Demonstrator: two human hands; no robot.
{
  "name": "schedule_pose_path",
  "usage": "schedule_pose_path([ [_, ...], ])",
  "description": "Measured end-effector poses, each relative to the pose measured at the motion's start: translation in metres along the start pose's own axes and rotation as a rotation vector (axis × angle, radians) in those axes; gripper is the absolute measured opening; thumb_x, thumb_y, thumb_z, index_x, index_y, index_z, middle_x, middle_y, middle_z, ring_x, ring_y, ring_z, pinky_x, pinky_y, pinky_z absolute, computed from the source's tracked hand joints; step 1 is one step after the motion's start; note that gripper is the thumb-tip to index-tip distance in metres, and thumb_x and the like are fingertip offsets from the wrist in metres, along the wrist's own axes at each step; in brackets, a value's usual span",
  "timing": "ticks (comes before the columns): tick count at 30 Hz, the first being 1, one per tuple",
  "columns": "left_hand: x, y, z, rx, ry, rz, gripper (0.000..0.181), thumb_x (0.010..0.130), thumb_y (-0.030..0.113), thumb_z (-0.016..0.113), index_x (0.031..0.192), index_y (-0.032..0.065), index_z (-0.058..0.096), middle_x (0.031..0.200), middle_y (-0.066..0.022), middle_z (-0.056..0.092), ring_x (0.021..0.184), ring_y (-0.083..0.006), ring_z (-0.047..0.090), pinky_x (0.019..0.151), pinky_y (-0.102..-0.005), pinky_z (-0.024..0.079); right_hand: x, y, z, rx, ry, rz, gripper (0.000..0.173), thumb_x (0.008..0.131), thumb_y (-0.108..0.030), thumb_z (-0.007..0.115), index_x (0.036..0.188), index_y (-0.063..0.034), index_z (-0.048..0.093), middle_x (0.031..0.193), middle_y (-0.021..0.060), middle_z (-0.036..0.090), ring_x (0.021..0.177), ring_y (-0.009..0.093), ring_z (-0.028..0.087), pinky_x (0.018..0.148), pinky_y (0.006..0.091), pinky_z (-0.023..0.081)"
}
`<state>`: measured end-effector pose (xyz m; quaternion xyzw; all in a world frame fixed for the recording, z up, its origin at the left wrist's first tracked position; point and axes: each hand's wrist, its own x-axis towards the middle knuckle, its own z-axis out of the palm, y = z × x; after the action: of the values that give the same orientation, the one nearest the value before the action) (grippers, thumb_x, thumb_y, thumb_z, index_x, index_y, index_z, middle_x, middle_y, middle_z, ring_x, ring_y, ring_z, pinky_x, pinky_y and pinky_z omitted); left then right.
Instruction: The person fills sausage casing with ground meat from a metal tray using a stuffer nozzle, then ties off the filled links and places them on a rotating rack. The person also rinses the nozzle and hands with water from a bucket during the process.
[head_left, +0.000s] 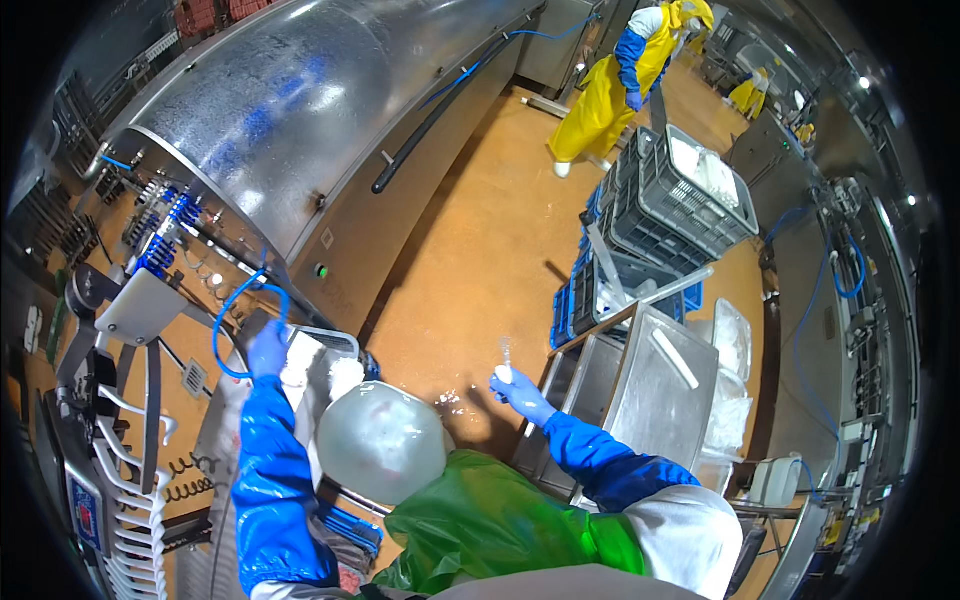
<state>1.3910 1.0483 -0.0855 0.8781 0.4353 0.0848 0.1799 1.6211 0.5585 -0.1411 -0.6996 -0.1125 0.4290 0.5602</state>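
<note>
My left hand (268, 349), in a blue glove, is at the blue coiled hose (217, 337) on the left; its fingers are too blurred to tell whether they grip it. White items (302, 360) lie just beside this hand. My right hand (517, 391), also gloved in blue, is shut on a small white nozzle-like object (503, 372) over the floor, with what looks like spray leaving its tip. Between the hands, nearer my green apron (495, 517), stands a round container of cloudy liquid (381, 442).
A large stainless steel machine (300, 97) fills the upper left. Stacked grey crates (675, 202) stand at the right, behind a steel cart (660, 397) with a white bar (673, 358). A person in yellow (607, 97) stands beyond them. White hangers (127, 480) hang lower left.
</note>
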Motion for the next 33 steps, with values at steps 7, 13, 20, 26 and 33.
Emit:
schedule_pose_path([
  [7,-0.117,0.057,0.019,0.094,-0.313,0.273,0.047,0.093,0.058,0.052,0.108,0.0169,0.071,0.097,-0.0170,0.072,0.093,-0.0379,0.068,0.081,-0.0511,0.053,-0.001,-0.032,0.067,-0.124,-0.021,-0.371,0.019,0.097,-0.019,0.064,0.104,-0.0016,0.060,0.091,0.0031,0.063,0.087,0.012,0.059,0.079,0.0292,0.050],
  [13,-0.153,0.120,-0.018,0.047,-0.428,0.429,0.047,0.093,0.057,0.054,0.101,0.0162,0.074,0.094,-0.0185,0.071,0.090,-0.0390,0.068,0.079,-0.0486,0.053,0.041,-0.124,0.151,-0.398,0.140,-1.035,0.023,0.096,-0.019,0.064,0.112,-0.0028,0.060,0.113,0.0077,0.061,0.100,0.015,0.057,0.089,0.0334,0.048],
  [20,-0.169,0.143,-0.059,-0.265,-0.377,0.394,0.029,0.091,0.038,0.067,0.097,0.0103,0.073,0.088,-0.0160,0.068,0.083,-0.0337,0.068,0.071,-0.0441,0.051,0.042,-0.130,0.159,-0.143,-0.065,-0.687,0.026,0.096,-0.025,0.064,0.083,-0.0062,0.052,0.071,-0.0033,0.040,0.070,0.010,0.041,0.061,0.0305,0.041],
  [26,-0.147,0.160,-0.025,-0.390,0.075,0.585,0.067,0.083,0.019,0.078,0.140,0.0063,0.045,0.123,-0.0184,0.059,0.111,-0.0338,0.061,0.096,-0.0417,0.047,0.034,-0.168,0.188,0.992,-0.582,-0.183,0.018,0.098,-0.026,0.054,0.090,-0.0097,0.053,0.057,-0.0012,0.040,0.050,0.012,0.040,0.052,0.0299,0.037],
  [33,-0.147,0.138,-0.007,-0.814,-0.351,0.310,0.078,0.090,0.026,0.070,0.152,0.0056,0.026,0.128,-0.0205,0.057,0.118,-0.0331,0.059,0.101,-0.0418,0.046,0.047,-0.176,0.213,1.256,-0.736,0.036,0.022,0.096,-0.030,0.055,0.086,-0.0103,0.052,0.052,0.0000,0.037,0.046,0.015,0.037,0.051,0.0313,0.037],
])
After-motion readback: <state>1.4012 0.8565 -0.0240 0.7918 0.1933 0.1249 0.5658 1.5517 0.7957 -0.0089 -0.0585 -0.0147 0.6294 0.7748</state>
